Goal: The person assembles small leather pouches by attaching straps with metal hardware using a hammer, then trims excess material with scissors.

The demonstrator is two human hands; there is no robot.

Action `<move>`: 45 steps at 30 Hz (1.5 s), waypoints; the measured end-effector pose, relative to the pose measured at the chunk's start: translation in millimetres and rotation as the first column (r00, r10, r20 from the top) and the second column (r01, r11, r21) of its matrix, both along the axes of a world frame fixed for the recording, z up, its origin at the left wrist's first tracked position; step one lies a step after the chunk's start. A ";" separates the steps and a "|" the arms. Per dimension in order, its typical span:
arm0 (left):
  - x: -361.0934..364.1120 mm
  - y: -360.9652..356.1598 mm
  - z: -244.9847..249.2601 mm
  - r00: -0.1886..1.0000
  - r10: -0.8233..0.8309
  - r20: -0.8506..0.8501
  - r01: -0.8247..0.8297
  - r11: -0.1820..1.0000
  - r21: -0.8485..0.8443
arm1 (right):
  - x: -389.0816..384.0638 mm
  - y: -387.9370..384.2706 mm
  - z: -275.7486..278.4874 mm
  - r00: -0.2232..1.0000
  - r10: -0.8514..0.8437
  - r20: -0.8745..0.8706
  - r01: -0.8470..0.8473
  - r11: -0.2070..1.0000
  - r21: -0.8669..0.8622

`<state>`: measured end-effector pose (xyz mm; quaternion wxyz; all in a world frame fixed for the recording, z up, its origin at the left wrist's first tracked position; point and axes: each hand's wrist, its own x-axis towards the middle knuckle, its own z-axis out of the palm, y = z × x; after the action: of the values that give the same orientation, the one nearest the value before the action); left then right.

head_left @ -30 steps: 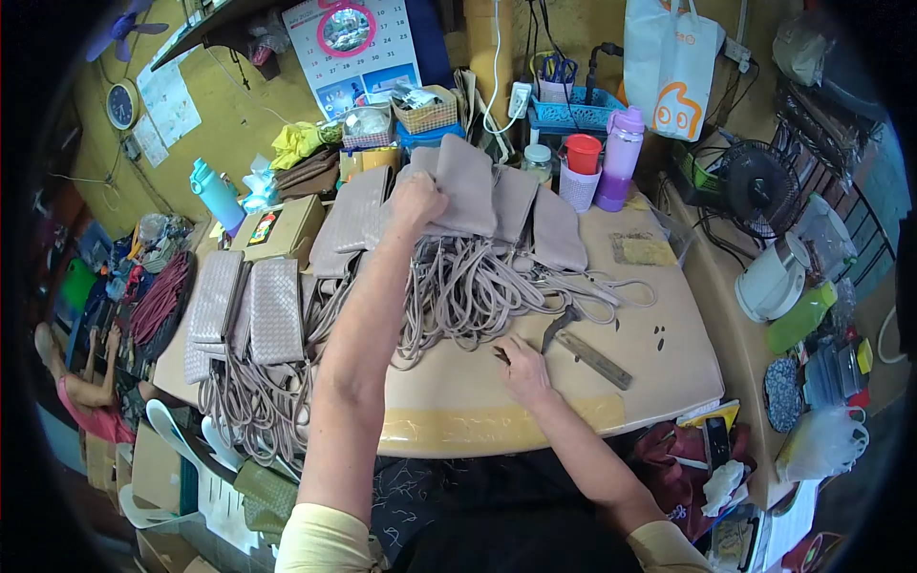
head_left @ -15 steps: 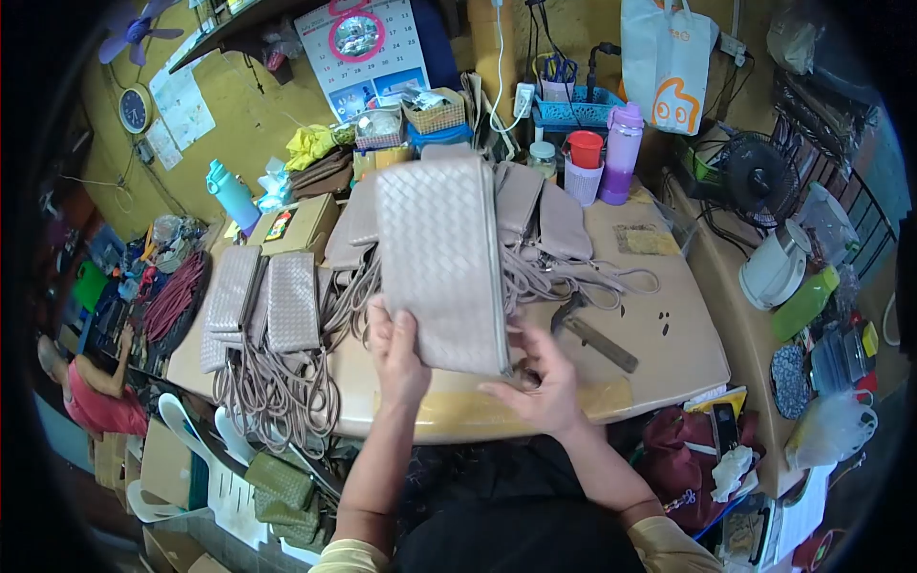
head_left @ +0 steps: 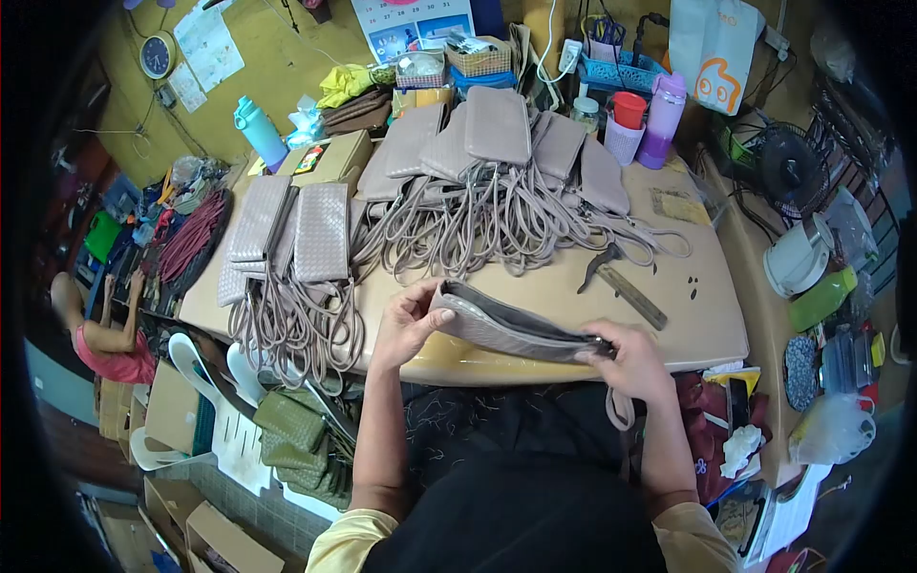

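Pouch (head_left: 511, 331) in greyish mauve, held up in two bare hands over the front edge of a beige counter (head_left: 714, 334). It lies directly between the hands, its long axis running left to right, with the right end closer to the person's body. Its mouth gapes along the upper side, showing a dark lining. The left hand (head_left: 406, 325) grips the left end, thumb on the near face, fingers behind. The right hand (head_left: 630, 358) pinches the opposite end, at the corner of the mouth; both hands are equally near, each touching the pouch. A strap loop (head_left: 621, 411) hangs below the right hand. Beyond, similar pouches (head_left: 501, 129) lie piled, their straps (head_left: 468, 229) tangled in front. A hammer-like tool (head_left: 633, 298) rests just beyond the right hand.
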<state>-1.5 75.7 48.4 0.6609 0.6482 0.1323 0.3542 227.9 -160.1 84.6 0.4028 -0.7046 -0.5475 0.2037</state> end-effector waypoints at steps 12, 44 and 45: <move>11.8 -26.0 -6.2 0.983 0.160 -0.091 -0.171 0.978 -0.120 | 9.4 -3.4 11.2 0.964 -0.262 -0.039 0.261 0.965 -0.022; 50.4 -35.7 58.3 0.928 -0.205 -0.310 0.361 0.700 0.617 | -14.9 37.4 9.6 0.956 0.209 -0.207 -0.111 0.908 0.404; 48.6 -36.0 59.5 0.905 -0.146 -0.401 0.377 0.712 0.592 | -16.7 38.8 7.3 0.935 0.180 -0.307 -0.060 0.930 0.362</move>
<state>47.1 39.7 107.9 0.4031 0.8997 0.0118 0.1674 211.2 -121.2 91.9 0.5944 -0.5423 -0.5410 0.2451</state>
